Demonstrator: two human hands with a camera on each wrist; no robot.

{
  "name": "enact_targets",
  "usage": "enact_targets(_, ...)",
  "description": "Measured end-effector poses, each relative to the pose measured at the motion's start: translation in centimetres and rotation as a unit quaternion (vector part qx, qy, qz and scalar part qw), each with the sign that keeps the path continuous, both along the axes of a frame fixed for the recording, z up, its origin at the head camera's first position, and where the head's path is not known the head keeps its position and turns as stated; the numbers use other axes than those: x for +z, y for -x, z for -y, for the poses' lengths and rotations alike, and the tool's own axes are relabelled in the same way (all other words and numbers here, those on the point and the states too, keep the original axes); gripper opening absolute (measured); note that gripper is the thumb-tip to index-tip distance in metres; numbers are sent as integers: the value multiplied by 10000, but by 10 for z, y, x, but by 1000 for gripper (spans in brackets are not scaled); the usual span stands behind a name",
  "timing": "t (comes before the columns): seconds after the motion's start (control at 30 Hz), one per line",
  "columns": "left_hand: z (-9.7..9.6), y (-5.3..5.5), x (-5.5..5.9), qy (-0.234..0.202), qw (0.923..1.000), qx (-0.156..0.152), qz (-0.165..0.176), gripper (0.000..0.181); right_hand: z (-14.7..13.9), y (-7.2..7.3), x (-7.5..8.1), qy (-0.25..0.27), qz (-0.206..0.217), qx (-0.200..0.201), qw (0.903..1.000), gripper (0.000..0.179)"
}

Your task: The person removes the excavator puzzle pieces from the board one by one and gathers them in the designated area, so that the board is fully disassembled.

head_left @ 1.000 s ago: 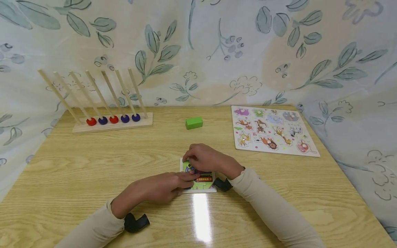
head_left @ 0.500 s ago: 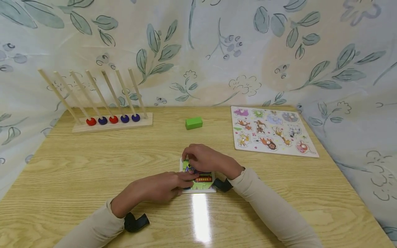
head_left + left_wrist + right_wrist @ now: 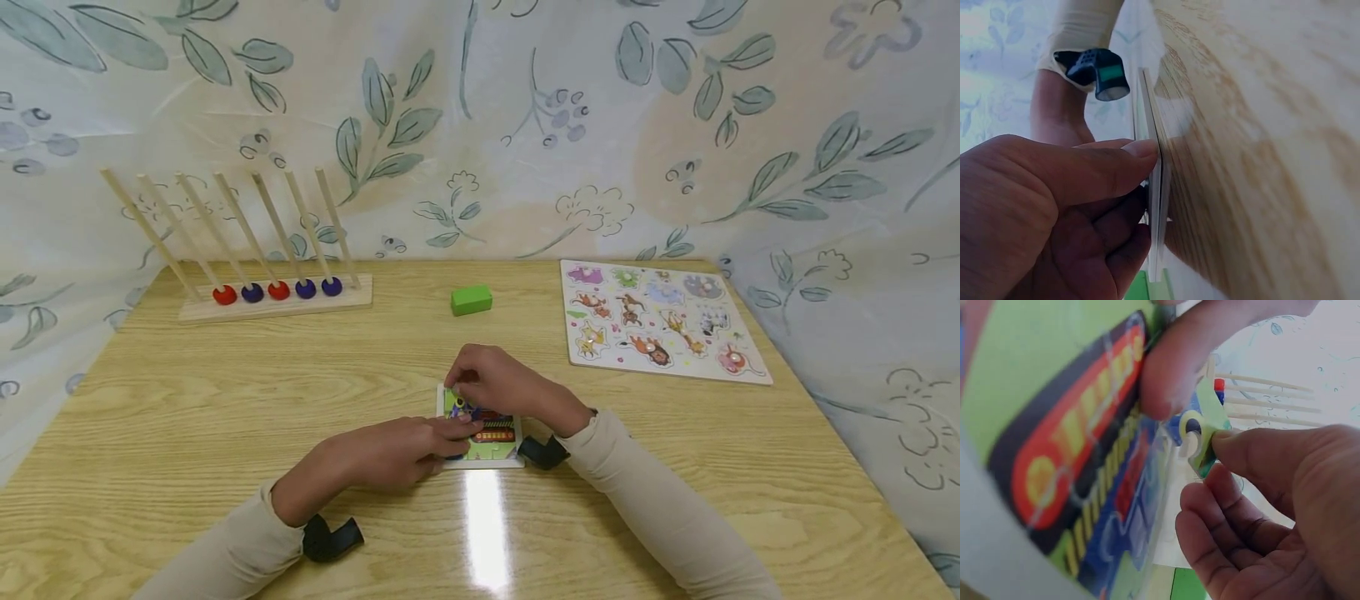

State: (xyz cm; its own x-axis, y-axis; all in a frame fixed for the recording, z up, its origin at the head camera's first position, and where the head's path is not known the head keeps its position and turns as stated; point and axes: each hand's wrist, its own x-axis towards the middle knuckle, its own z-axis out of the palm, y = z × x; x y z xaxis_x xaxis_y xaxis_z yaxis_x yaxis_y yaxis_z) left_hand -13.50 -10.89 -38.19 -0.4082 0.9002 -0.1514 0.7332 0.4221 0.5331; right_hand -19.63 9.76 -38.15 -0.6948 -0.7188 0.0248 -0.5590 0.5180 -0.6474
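A small jigsaw puzzle in a white-rimmed tray (image 3: 495, 463) lies on the table, its picture showing red, yellow, blue and green parts (image 3: 1054, 444). My right hand (image 3: 498, 382) pinches a green and blue puzzle piece (image 3: 1213, 412) with a yellow ring between thumb and finger. The right wrist view shows that piece tilted up at the puzzle's far left corner. My left hand (image 3: 393, 452) rests on the puzzle from the left, its fingers reaching straight over the picture. In the left wrist view, the left thumb (image 3: 1138, 150) presses at the tray's edge (image 3: 1155, 206).
Behind the puzzle sits a green block (image 3: 471, 300). At the back left stands a wooden peg rack (image 3: 348, 293) with red and blue beads. An animal peg puzzle board (image 3: 701, 365) lies at the back right. A patterned cloth (image 3: 495, 175) hangs behind the table.
The right hand has shifted very slightly upward at the puzzle's far left corner, still pinching the piece. The left hand has stayed in place. The head view has shifted a little.
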Motion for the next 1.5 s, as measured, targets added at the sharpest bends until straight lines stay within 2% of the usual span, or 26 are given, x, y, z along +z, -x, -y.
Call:
enact_targets(0.23,0,2,0,54,9999,-76,-61,40,-4,0,3,295,463,-69,9985,13)
enact_targets(0.37,0,2,0,83,10000,-44,20,40,-7,1,4,355,574,-192,9975,15)
enact_targets(0.97,-1,-1,0,180,9995,189,169,41,-36,6,6,415,439,-585,9965,16)
enact_targets(1.3,-2,-1,2,189,9995,196,180,40,-54,6,7,347,377,-746,9959,16)
enact_targets(1.5,-2,-1,1,192,9995,173,183,40,-65,6,10,420,430,-713,9956,16)
